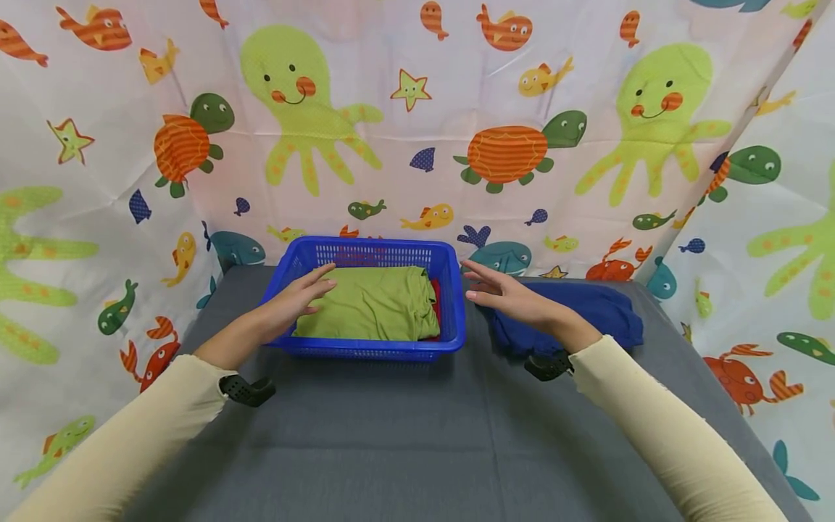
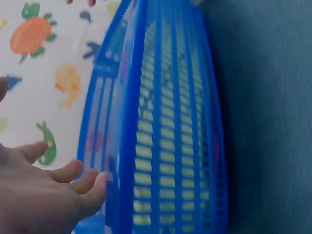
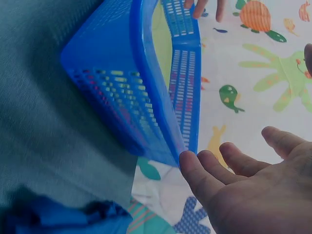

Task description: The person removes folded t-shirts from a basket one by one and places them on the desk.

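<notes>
A blue plastic basket (image 1: 378, 346) with slotted walls stands on the grey cloth at the back. Inside it lies a folded green cloth garment (image 1: 365, 301), with a bit of red fabric (image 1: 435, 297) showing at its right. My left hand (image 1: 296, 304) hovers over the basket's left side, fingers extended and holding nothing. The right hand (image 1: 512, 297), fingers spread and straight, is just beyond the basket's right rim. Beneath and behind that hand is a folded dark blue garment (image 1: 587, 312). In the right wrist view, fingertips (image 3: 187, 161) appear right at the basket's rim.
A grey cloth (image 1: 391, 435) covers the table. Behind and at both sides hangs a white curtain (image 1: 391, 188) printed with sea animals. Each wrist wears a black strap, the left strap (image 1: 248, 390) and the right strap (image 1: 549, 366).
</notes>
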Demonstrator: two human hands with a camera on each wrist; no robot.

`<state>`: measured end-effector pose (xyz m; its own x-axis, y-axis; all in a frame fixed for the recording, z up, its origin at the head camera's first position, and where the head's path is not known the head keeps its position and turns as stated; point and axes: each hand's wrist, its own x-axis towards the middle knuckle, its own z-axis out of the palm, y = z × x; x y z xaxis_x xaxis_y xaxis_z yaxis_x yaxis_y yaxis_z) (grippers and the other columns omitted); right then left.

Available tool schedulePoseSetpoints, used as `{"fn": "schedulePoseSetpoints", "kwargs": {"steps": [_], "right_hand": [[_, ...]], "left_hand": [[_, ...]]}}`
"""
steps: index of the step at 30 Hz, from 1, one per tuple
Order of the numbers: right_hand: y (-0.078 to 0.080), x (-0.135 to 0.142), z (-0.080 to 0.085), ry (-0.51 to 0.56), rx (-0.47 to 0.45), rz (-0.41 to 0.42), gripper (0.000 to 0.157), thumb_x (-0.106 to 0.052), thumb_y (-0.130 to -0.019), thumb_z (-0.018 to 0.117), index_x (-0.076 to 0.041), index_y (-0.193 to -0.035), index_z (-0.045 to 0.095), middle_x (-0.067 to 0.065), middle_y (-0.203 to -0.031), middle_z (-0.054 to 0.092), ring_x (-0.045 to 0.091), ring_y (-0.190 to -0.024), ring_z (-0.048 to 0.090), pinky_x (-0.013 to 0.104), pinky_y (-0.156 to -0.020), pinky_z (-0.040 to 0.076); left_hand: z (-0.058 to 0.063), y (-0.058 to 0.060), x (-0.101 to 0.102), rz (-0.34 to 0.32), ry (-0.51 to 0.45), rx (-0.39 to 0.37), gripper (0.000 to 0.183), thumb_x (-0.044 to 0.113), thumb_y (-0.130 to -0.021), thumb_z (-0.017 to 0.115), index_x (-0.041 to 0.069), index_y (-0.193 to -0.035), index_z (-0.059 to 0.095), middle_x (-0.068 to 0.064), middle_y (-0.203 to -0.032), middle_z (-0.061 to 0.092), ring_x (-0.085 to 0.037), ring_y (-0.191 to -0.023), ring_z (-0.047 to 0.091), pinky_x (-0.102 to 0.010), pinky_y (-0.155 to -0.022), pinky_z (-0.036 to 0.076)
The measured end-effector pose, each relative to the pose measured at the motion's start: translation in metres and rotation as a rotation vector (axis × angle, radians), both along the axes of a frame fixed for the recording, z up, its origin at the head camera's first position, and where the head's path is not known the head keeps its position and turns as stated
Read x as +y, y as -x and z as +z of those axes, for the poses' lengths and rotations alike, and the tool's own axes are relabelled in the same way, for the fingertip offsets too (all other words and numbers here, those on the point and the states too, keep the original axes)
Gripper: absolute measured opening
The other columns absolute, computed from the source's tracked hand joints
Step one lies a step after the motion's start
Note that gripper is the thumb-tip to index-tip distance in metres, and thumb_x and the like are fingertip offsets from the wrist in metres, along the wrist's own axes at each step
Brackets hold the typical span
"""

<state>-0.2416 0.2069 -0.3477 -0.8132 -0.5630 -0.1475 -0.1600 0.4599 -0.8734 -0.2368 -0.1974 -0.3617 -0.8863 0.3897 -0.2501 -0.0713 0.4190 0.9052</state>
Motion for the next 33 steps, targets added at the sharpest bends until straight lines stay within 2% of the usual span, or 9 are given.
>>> {"fn": "schedulePoseSetpoints", "kwargs": {"steps": [3, 9, 13, 19, 23, 28, 33], "right_hand": [[0.005, -0.012, -0.001, 0.012, -0.011, 0.011, 0.071, -0.039, -0.105, 0.051, -0.03, -0.164, 0.012, 0.012, -0.17, 0.018, 0.038, -0.156, 0.02, 0.062, -0.123, 0.022], [0.012, -0.035, -0.001, 0.033, -0.086, 0.021, 0.07, -0.042, -0.106, 0.048, -0.034, -0.164, 0.009, 0.009, -0.171, 0.017, 0.033, -0.156, 0.025, 0.054, -0.125, 0.024], [0.02, -0.05, -0.003, 0.069, -0.159, 0.028, 0.071, -0.041, -0.108, 0.045, -0.032, -0.164, 0.003, 0.011, -0.171, 0.01, 0.032, -0.158, 0.017, 0.053, -0.127, 0.02], [0.03, -0.072, -0.012, 0.078, -0.272, 0.003, 0.073, -0.042, -0.108, 0.042, -0.03, -0.164, -0.005, 0.006, -0.173, -0.007, 0.032, -0.16, 0.004, 0.054, -0.128, 0.014], [0.035, -0.089, -0.019, 0.032, -0.345, -0.05, 0.08, -0.048, -0.106, 0.045, -0.032, -0.163, -0.01, 0.003, -0.172, -0.014, 0.032, -0.16, -0.003, 0.056, -0.128, 0.011], [0.033, -0.102, -0.029, -0.034, -0.439, -0.094, 0.091, -0.054, -0.103, 0.048, -0.036, -0.159, -0.022, -0.001, -0.17, -0.023, 0.026, -0.16, -0.01, 0.057, -0.127, 0.012], [0.04, -0.104, -0.027, -0.018, -0.466, -0.141, 0.097, -0.052, -0.103, 0.05, -0.037, -0.155, -0.03, -0.002, -0.168, -0.027, 0.026, -0.16, -0.01, 0.057, -0.127, 0.012]], "left_hand": [[-0.002, 0.006, -0.008, 0.014, 0.03, -0.024, 0.073, 0.053, -0.107, 0.034, 0.025, -0.165, -0.002, -0.016, -0.172, -0.001, -0.048, -0.156, 0.004, -0.07, -0.121, 0.014], [-0.007, 0.015, -0.018, 0.002, 0.092, -0.07, 0.084, 0.07, -0.102, 0.019, 0.022, -0.162, -0.014, -0.019, -0.17, -0.013, -0.053, -0.154, -0.002, -0.071, -0.121, 0.012], [-0.01, 0.021, -0.022, -0.012, 0.123, -0.111, 0.089, 0.077, -0.097, 0.014, 0.024, -0.161, -0.019, -0.018, -0.169, -0.02, -0.054, -0.153, -0.005, -0.071, -0.121, 0.011], [-0.018, 0.028, -0.026, -0.028, 0.159, -0.187, 0.092, 0.082, -0.093, 0.01, 0.027, -0.157, -0.027, -0.016, -0.166, -0.03, -0.056, -0.151, -0.007, -0.072, -0.12, 0.011], [-0.023, 0.031, -0.027, -0.018, 0.154, -0.208, 0.092, 0.08, -0.094, 0.01, 0.026, -0.157, -0.028, -0.018, -0.165, -0.03, -0.058, -0.151, -0.006, -0.073, -0.119, 0.013], [-0.03, 0.028, -0.027, 0.0, 0.128, -0.256, 0.09, 0.077, -0.096, 0.009, 0.024, -0.157, -0.029, -0.021, -0.166, -0.026, -0.059, -0.151, -0.001, -0.072, -0.119, 0.017], [-0.024, 0.033, -0.026, 0.082, 0.051, -0.285, 0.095, 0.078, -0.095, 0.016, 0.022, -0.157, -0.03, -0.026, -0.166, -0.02, -0.053, -0.154, 0.002, -0.069, -0.121, 0.017]]}}
